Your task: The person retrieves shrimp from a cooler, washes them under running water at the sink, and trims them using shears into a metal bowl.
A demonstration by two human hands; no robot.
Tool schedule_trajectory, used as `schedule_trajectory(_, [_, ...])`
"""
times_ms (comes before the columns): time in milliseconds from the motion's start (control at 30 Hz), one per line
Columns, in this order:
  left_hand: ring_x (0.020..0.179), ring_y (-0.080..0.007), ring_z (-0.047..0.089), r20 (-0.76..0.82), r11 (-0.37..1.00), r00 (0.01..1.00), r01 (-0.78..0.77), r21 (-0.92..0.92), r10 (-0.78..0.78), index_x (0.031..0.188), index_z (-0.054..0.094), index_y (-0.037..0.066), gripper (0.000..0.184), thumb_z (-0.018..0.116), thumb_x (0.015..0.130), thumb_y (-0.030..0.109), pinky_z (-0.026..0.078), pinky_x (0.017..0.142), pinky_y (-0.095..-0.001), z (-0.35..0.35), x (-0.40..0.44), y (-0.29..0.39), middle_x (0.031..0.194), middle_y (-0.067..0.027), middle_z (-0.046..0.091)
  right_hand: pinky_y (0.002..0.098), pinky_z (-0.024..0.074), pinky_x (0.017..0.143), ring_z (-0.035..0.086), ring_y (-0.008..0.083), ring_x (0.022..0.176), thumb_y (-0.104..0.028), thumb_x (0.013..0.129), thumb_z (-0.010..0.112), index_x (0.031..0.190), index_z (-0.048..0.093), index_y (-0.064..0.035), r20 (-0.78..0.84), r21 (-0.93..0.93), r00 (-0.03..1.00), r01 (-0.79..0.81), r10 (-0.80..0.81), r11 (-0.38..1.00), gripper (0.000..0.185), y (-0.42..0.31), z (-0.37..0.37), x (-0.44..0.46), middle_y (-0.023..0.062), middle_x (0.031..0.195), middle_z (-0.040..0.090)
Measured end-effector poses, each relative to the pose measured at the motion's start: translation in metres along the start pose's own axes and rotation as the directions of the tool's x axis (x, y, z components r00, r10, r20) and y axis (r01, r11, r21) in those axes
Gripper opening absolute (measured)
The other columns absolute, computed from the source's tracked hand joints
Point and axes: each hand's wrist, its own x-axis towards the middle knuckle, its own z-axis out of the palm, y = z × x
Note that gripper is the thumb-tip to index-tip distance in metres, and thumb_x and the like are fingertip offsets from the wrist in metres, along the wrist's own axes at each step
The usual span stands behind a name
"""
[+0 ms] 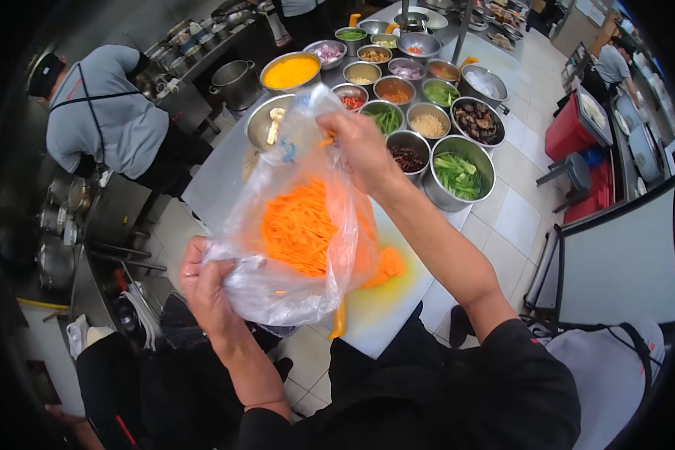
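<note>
A clear plastic bag [307, 300] is stretched between my two hands above the worktop. Shredded carrot [298, 225] fills its middle and shows orange through the film. My left hand [205, 281] is closed around the bag's lower left edge. Higher up, my right hand [358, 146] pinches the upper right edge, with a small orange bit by its fingers. Beneath the bag lies a white cutting board [367, 330] with a yellow stain. More carrot [388, 266] is on that board, partly hidden by the bag. A yellow handle [339, 321] pokes out below; what it belongs to is hidden.
Several metal containers of cut ingredients stand ahead, including green vegetables [457, 176], dark mushrooms [478, 121] and a yellow-orange filling [291, 73]. A steel bowl [261, 124] with pale pieces sits beyond the bag. A person in grey [109, 112] bends at the left; others are nearby.
</note>
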Motion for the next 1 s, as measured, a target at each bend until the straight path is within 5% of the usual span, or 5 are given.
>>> schedule_trajectory(367, [0.097,-0.0330,0.060,0.088,0.337,0.918,0.052,0.940,-0.387,0.128,0.046,-0.005,0.077,0.078,0.063,0.022,0.048,0.084,-0.0390,0.026,-0.013,-0.072,0.102,-0.0207,0.063,0.0380,0.0478,0.079,0.061,0.0274,0.085,-0.026,0.075,0.072,0.121,0.053,-0.0036,0.192,-0.700,0.957,-0.020,0.216,0.714,0.055,-0.021,-0.179,-0.138,0.0142,0.097,0.063])
schedule_trajectory(467, [0.097,-0.0332,0.059,-0.092,0.426,0.990,0.130,0.895,-0.109,0.123,0.049,-0.002,0.068,0.073,0.071,0.034,0.049,0.079,-0.0420,0.052,0.080,-0.117,0.099,-0.0192,0.061,0.0331,0.0497,0.074,0.062,0.0212,0.079,-0.026,0.073,0.075,0.109,0.062,-0.0045,0.083,-0.656,0.992,-0.016,0.094,0.755,0.044,-0.061,-0.245,-0.148,0.0121,0.091,0.065])
schedule_trajectory(667, [0.077,-0.0284,0.053,-0.422,0.663,0.608,0.749,0.021,-0.673,0.116,0.049,0.007,0.054,0.061,0.079,0.044,0.048,0.061,-0.0418,0.021,0.243,-0.256,0.105,-0.0150,0.052,0.0252,0.0413,0.053,0.049,0.0077,0.055,-0.028,0.082,0.069,0.069,0.064,-0.0003,-0.480,-0.656,0.876,-0.319,-0.051,0.684,0.031,-0.106,-0.344,-0.162,0.0026,0.057,0.057])
schedule_trajectory(733, [0.078,-0.0256,0.054,-0.111,0.915,0.931,0.363,0.175,-0.349,0.113,0.051,0.008,0.053,0.064,0.076,0.044,0.047,0.061,-0.0414,-0.015,0.243,-0.301,0.102,-0.0128,0.055,0.0251,0.0374,0.051,0.044,0.0066,0.055,-0.030,0.084,0.066,0.071,0.064,-0.0003,-0.595,-0.523,0.803,-0.357,-0.032,0.774,0.033,-0.101,-0.359,-0.171,0.0015,0.055,0.053])
schedule_trajectory(1000, [0.042,-0.0150,0.040,-0.680,0.931,0.714,0.341,0.133,-0.165,0.065,0.053,0.002,0.011,0.054,0.067,0.013,0.030,0.037,-0.0278,0.017,0.230,-0.271,0.056,-0.0066,0.048,0.0253,0.0418,0.053,0.050,0.0084,0.055,-0.033,0.083,0.067,0.072,0.065,-0.0013,-0.756,-0.447,0.654,-0.546,0.027,0.709,0.033,-0.094,-0.428,-0.221,0.0020,0.057,0.056])
